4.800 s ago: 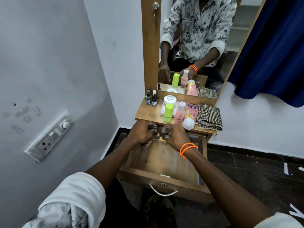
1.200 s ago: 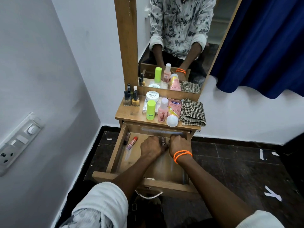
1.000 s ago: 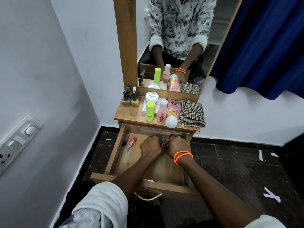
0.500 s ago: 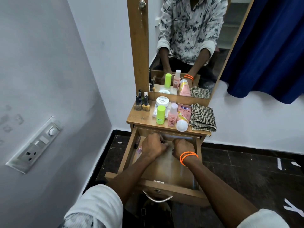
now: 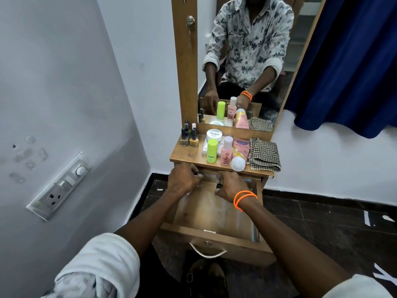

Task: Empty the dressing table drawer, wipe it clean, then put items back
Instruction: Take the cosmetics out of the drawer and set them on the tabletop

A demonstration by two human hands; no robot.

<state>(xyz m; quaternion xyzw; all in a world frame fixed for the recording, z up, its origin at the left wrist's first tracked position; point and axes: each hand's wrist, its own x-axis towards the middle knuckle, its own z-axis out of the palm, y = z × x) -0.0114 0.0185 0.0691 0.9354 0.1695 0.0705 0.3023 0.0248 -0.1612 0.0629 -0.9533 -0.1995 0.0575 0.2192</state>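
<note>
Drawer point(image 5: 214, 214), wooden, pulled fully out below the worktop point(image 5: 182, 154); plastic liner sheet visible on its floor, otherwise little left showing inside.

Left hand point(image 5: 182, 179): at the drawer's far-left corner, just under the worktop's front edge. Grip curled shut around something small and dark; a black cap peeks out between the fingers. Exact item cannot be told.

Right hand point(image 5: 228, 186), orange bands at the wrist: at the drawer's far end, just right of the left hand, not touching it. Grip likewise clamped on a small dark-capped item, probably a nail polish bottle, though mostly hidden.

Key relation: the set-down place lies up and forward of both grips, directly above them. Nail polish bottles point(image 5: 189, 137) already stand in a cluster at the worktop's back-left corner, which is up and slightly left of the left grip, and further left of the right grip. Left hand is the nearer. Bare wood lies in front of that cluster.

Other worktop stock, to the right of the cluster: white jar point(image 5: 214, 134), green bottle point(image 5: 212, 151), pink bottle point(image 5: 226, 150), pink tube point(image 5: 240, 154) lying with its white cap toward the front edge, folded checked cloth point(image 5: 265, 154) rightmost.

Judgement: emptying stage, near its end; wiping not yet begun. Lifting must clear the worktop's overhanging lip first.
</note>
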